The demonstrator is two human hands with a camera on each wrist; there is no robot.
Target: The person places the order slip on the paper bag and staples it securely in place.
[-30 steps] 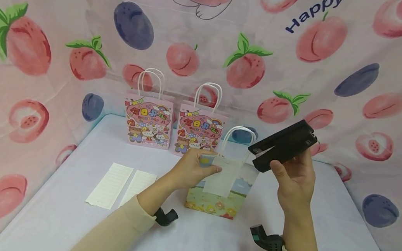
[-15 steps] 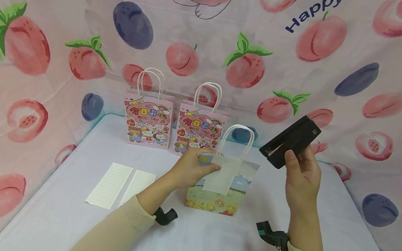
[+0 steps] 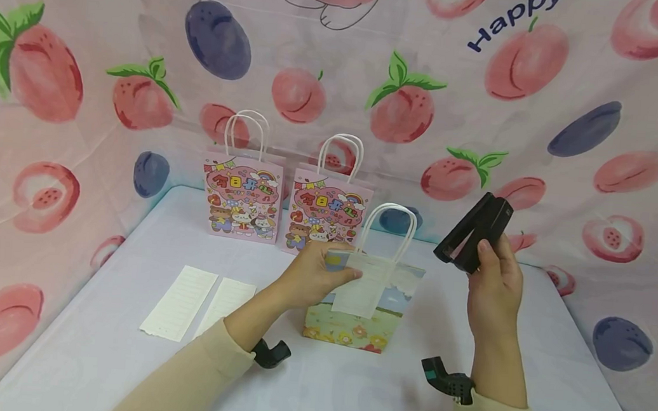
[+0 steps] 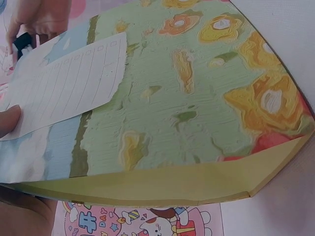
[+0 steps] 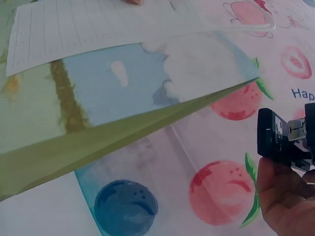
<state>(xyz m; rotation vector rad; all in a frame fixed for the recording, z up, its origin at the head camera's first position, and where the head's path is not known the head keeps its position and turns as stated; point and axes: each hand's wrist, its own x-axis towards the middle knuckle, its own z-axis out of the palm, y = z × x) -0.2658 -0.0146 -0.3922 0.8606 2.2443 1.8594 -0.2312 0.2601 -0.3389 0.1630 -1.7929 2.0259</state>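
Observation:
My left hand (image 3: 317,275) pinches the top edge of a green and blue paper gift bag (image 3: 349,332), its thumb pressing a lined white paper slip (image 3: 362,290) flat against the bag's front. In the left wrist view the slip (image 4: 74,78) lies over the printed sky and grass, with the thumb on its end. To the right of the bag my right hand (image 3: 496,293) grips a black stapler (image 3: 473,233), held up in the air with its arms spread apart. The right wrist view shows the stapler (image 5: 275,135) apart from the bag (image 5: 118,93).
Two pink cartoon gift bags (image 3: 242,199) with white handles stand at the back of the white table (image 3: 95,355). Two more lined paper slips (image 3: 180,303) lie on the left, one partly behind the left forearm. A fruit-print cloth (image 3: 339,53) hangs behind.
My right hand has drawn the stapler away from the bag toward the right and turned it. The bag and slip shifted up slightly, while the left hand stays in its place.

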